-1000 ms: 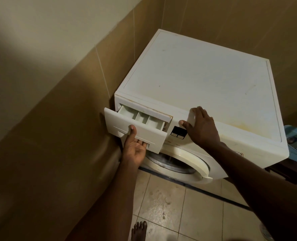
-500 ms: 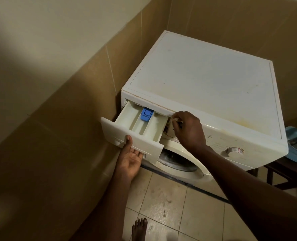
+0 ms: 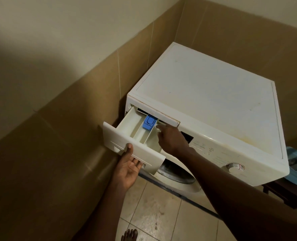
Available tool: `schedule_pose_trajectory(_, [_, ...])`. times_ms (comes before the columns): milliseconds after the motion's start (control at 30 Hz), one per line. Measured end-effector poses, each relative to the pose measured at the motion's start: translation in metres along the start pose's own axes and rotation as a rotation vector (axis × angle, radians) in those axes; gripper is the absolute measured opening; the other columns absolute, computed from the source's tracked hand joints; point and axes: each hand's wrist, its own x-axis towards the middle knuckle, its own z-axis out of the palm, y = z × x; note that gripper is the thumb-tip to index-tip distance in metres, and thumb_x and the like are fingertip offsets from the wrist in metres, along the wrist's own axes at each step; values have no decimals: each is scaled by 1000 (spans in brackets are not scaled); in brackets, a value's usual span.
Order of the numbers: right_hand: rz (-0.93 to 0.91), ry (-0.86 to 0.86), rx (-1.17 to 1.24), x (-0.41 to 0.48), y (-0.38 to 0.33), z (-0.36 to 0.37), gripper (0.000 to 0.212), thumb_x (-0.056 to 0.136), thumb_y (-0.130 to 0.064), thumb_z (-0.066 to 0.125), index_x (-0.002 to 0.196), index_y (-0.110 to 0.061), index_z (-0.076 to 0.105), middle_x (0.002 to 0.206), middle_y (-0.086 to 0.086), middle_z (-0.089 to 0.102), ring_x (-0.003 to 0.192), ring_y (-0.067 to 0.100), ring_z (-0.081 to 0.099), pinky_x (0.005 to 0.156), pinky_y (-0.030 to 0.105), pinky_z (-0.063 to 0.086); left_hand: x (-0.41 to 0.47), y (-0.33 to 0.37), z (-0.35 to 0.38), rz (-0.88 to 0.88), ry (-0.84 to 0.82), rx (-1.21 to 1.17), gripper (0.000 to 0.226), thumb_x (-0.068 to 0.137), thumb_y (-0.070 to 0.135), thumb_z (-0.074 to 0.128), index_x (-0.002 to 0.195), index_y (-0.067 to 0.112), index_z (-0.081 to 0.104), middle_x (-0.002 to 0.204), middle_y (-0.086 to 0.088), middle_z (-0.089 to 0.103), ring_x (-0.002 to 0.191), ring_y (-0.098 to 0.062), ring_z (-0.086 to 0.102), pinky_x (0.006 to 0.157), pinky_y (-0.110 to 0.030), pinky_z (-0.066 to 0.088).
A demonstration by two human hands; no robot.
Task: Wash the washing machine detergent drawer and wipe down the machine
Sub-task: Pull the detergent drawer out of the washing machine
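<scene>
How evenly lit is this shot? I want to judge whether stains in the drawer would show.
Head view: dim, warm light, brightest on the washing machine top; a broad shadow darkens the left wall and lower left corner. The detergent drawer compartments are lit well enough to read, though the right hand covers part of one. Wide-angle bending curves the wall lines.

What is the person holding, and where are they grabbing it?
The left hand holds the detergent drawer by the handle recess under its front panel. The right hand holds nothing; its fingers reach into the drawer's right compartment.
</scene>
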Motion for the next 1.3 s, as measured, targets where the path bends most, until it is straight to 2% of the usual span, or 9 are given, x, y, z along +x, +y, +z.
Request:
schedule_pose_trajectory(167, [-23, -77, -132, 18, -10, -2, 50, 90, -7, 49, 140, -11, 48, 142, 6, 50, 125, 29, 50, 100, 43, 47, 2, 0, 1, -8, -6, -11, 113, 19, 33, 101, 121, 17, 55, 101, -13, 77, 88, -28, 75, 71, -42, 60])
schedule_pose_trajectory(333, [19, -84, -287, 28, -22, 1, 49, 94, -17, 44, 143, -20, 43, 136, 9, 45, 113, 31, 52, 88, 41, 47, 5, 1, -1, -35, -11, 1, 112, 24, 34, 101, 124, 15, 55, 106, -15, 75, 93, -29, 74, 66, -38, 62])
schedule_pose_trajectory(500, [69, -100, -314, 31, -25, 6, 46, 93, -18, 46, 139, -23, 49, 132, 8, 54, 111, 28, 58, 91, 41, 49, 6, 3, -5, -52, 17, 45, 77, 65, 30, 81, 134, 14, 50, 105, -14, 76, 106, -33, 68, 81, -41, 59])
schedule_pose_trajectory(700, [67, -110, -294, 29, -23, 5, 51, 93, -23, 44, 144, -30, 42, 137, 8, 52, 120, 30, 54, 96, 43, 47, 14, 1, -10, -46, 6, 72, 111, 26, 39, 101, 126, 15, 56, 117, -17, 71, 110, -32, 67, 88, -41, 57])
schedule_pose_trajectory(833, [89, -100, -306, 26, -27, 1, 51, 93, -24, 44, 144, -34, 43, 128, 7, 59, 114, 29, 57, 89, 38, 47, 13, 1, -11, -70, 37, 68, 105, 50, 42, 93, 140, 12, 48, 132, -20, 62, 123, -36, 58, 92, -41, 56])
schedule_pose_trajectory(967, [109, -106, -338, 29, -33, -3, 47, 93, -19, 46, 140, -28, 48, 112, 7, 63, 91, 25, 60, 75, 33, 41, 12, 1, -7, -88, 93, 21, 79, 70, 33, 69, 142, 8, 46, 129, -21, 63, 113, -33, 63, 71, -35, 63])
schedule_pose_trajectory(1100, [136, -105, -316, 32, -36, -4, 44, 93, -20, 48, 137, -25, 52, 110, 7, 63, 80, 22, 52, 71, 31, 40, 9, 2, -4, -91, 92, -20, 90, 63, 34, 80, 142, 8, 45, 136, -24, 56, 116, -36, 58, 61, -32, 61])
schedule_pose_trajectory(1200, [144, -101, -293, 31, -37, -2, 43, 92, -21, 47, 134, -25, 54, 110, 7, 64, 78, 20, 47, 71, 31, 40, 7, 3, -4, -94, 57, -13, 81, 68, 30, 76, 140, 7, 46, 122, -22, 65, 108, -35, 64, 71, -39, 63])
schedule_pose_trajectory(1300, [149, -89, -262, 30, -36, -2, 42, 92, -21, 47, 133, -24, 56, 113, 7, 64, 83, 23, 54, 71, 30, 40, 10, 3, -6, -87, -24, -19, 100, 33, 27, 100, 121, 6, 56, 103, -20, 74, 93, -33, 73, 85, -42, 55])
